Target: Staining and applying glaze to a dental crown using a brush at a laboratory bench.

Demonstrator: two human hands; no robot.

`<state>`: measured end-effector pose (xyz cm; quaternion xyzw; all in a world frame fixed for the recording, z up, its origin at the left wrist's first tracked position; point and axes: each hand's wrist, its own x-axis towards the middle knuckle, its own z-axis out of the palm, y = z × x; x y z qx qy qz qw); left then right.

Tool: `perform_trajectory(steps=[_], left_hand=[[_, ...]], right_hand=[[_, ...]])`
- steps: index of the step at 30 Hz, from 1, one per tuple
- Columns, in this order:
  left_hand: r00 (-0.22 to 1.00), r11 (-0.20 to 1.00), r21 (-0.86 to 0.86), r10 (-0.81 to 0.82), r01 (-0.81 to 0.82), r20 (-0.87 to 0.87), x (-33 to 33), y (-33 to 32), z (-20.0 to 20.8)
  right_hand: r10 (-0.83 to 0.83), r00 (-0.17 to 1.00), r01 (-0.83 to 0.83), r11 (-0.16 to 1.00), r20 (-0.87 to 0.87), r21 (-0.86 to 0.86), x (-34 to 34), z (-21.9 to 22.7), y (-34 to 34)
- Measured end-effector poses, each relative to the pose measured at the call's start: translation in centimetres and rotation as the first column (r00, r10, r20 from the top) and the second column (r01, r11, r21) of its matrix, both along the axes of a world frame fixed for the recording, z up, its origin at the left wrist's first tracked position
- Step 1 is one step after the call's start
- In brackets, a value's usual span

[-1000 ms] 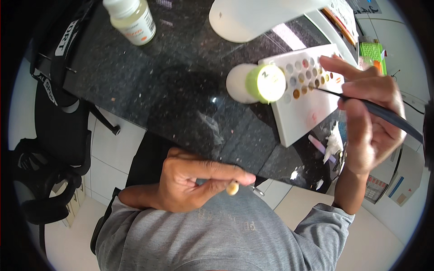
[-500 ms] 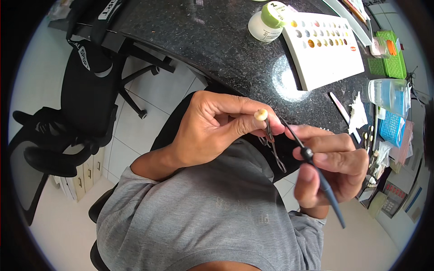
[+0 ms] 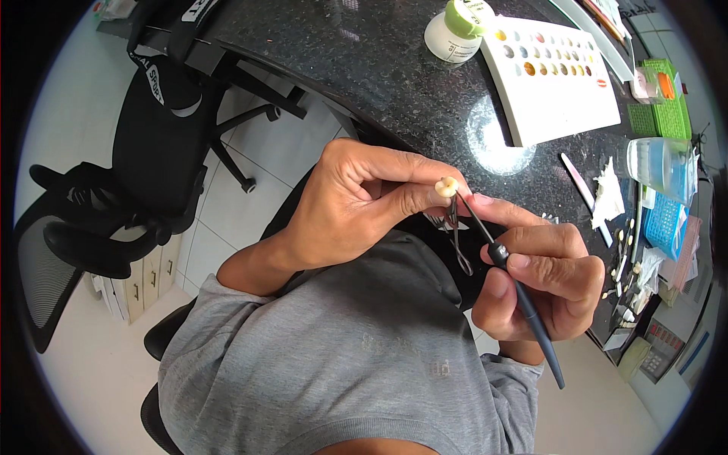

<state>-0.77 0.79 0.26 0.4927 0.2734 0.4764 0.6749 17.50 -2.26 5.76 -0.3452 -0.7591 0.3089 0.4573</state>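
My left hand [image 3: 353,205] pinches a slim pair of metal forceps [image 3: 459,256], whose looped handles hang below the fingers. Just above the thumb tip sits a small cream-yellow dental crown [image 3: 447,186]; how the forceps grip it is hidden by the fingers. A fine brush [image 3: 532,309] with a dark blue-grey handle is held like a pen in my right hand [image 3: 550,265]. Its thin tip reaches up to the right edge of the crown and appears to touch it. My right index finger is stretched close to the left fingertips.
Beyond my hands, the black speckled worktop [image 3: 379,83] carries a white palette [image 3: 561,117] with coloured wells and a green-lidded jar [image 3: 453,38]. At right are a pale stick [image 3: 585,199], crumpled tissue [image 3: 607,193], a water cup [image 3: 656,163] and a blue basket [image 3: 665,226]. A black chair [image 3: 155,144] stands left.
My right hand has moved slightly left, bringing the brush tip to the crown. The crown has turned so that more of its grooved top shows. The whole view has shifted a little.
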Motion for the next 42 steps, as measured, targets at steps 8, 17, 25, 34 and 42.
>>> perform_trajectory(steps=[8,17,25,34,42], left_hand=[[1.0,1.0,0.013,-0.005,0.006,-0.014,0.0,-0.1,-0.1],[0.999,0.999,0.016,0.035,-0.034,-0.019,0.1,-0.1,0.1],[1.0,1.0,0.019,-0.023,0.023,0.0,0.0,0.1,0.0],[0.999,0.998,0.046,-0.034,0.033,0.013,-0.1,0.2,-0.2],[0.999,0.999,0.034,-0.034,0.034,-0.008,-0.1,0.1,-0.2]], right_hand=[[-0.055,0.978,0.073,0.994,-0.202,0.081,-0.5,-1.3,0.3],[0.001,1.0,-0.002,1.0,0.027,0.022,0.0,-0.1,0.1],[-0.073,0.981,0.085,0.994,-0.178,0.064,-0.3,-1.1,0.1],[0.006,1.0,-0.006,1.0,0.024,0.005,0.2,-0.1,0.0],[0.038,0.999,-0.038,0.999,0.007,0.001,0.4,0.0,0.1]])
